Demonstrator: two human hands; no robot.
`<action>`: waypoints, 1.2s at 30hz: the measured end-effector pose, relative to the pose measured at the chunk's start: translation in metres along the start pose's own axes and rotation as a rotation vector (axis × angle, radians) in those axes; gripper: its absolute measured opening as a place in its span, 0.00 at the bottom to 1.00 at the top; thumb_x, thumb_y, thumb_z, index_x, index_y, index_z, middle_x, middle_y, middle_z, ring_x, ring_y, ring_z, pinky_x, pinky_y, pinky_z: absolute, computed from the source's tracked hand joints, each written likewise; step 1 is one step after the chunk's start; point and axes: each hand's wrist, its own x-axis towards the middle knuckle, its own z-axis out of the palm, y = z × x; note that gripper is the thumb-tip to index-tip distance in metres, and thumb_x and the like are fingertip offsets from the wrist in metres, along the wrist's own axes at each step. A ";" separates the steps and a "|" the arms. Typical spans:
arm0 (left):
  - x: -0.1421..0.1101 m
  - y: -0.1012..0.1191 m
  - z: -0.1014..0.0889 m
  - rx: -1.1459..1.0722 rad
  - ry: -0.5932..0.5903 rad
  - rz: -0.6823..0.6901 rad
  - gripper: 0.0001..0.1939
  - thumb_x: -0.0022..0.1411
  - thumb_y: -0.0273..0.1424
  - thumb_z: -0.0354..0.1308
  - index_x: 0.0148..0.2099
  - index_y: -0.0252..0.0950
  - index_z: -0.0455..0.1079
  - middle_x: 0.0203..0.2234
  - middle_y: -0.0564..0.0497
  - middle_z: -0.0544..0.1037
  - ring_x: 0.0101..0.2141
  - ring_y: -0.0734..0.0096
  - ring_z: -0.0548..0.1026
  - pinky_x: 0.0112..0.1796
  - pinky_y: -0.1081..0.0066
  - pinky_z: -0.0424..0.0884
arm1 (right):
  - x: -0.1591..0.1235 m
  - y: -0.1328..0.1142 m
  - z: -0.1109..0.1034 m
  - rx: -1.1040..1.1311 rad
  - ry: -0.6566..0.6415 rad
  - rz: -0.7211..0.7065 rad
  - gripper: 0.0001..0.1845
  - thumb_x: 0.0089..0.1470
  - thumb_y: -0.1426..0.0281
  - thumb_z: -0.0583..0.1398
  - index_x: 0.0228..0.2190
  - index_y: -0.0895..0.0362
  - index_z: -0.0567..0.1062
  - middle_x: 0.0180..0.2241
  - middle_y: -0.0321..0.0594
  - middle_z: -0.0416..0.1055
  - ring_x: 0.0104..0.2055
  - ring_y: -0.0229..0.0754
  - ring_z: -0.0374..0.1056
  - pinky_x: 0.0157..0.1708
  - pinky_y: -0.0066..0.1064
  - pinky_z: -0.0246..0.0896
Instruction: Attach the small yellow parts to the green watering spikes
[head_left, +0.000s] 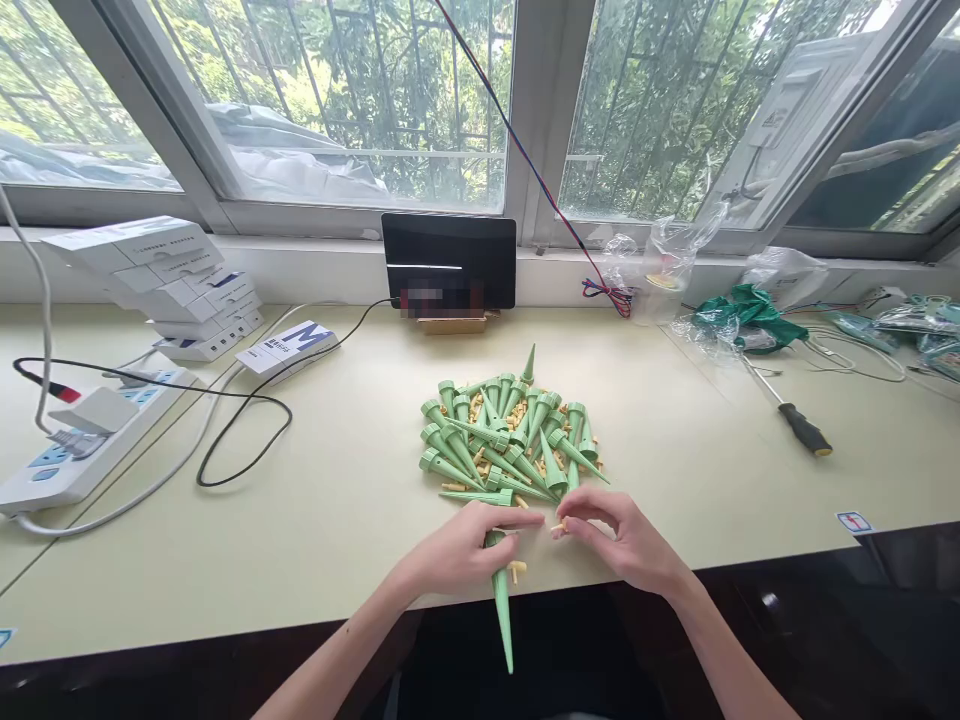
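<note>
My left hand [463, 548] is closed around the top of a green plant watering spike [503, 618], its index finger stretched to the right. The spike points down past the table's front edge, and a small yellow valve [517, 569] sticks out at its side. Thumb and fingertips of my right hand [634, 545] pinch another small yellow piece [559, 527], partly covered by the fingers. Just beyond both hands lies a heap of green watering spikes [517, 435], with yellow valve pieces [480, 462] scattered among them.
A black-screened tablet [450, 262] leans at the back. On the left are stacked white boxes [172, 285], a power strip [97, 440] and loose cables. A screwdriver [804, 428] and a green plastic bag [750, 318] lie to the right.
</note>
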 end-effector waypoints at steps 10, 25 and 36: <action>-0.010 -0.007 -0.018 0.048 0.052 -0.014 0.27 0.64 0.27 0.48 0.64 0.47 0.65 0.61 0.57 0.68 0.60 0.60 0.66 0.60 0.65 0.62 | 0.016 0.011 0.010 -0.060 0.013 -0.062 0.09 0.63 0.64 0.57 0.41 0.52 0.77 0.41 0.42 0.77 0.46 0.47 0.74 0.49 0.40 0.72; -0.025 -0.024 -0.046 0.071 0.165 -0.107 0.23 0.67 0.35 0.48 0.63 0.47 0.66 0.59 0.55 0.71 0.56 0.56 0.70 0.54 0.64 0.68 | 0.032 0.021 0.014 -0.123 0.133 -0.095 0.08 0.62 0.64 0.59 0.38 0.53 0.76 0.40 0.43 0.77 0.54 0.50 0.71 0.51 0.42 0.72; -0.030 -0.025 -0.053 0.045 0.291 -0.153 0.24 0.64 0.37 0.52 0.61 0.45 0.69 0.52 0.50 0.77 0.31 0.67 0.77 0.28 0.73 0.71 | 0.034 0.018 0.019 -0.143 0.119 -0.101 0.08 0.62 0.64 0.58 0.38 0.54 0.76 0.43 0.43 0.77 0.51 0.49 0.73 0.50 0.42 0.72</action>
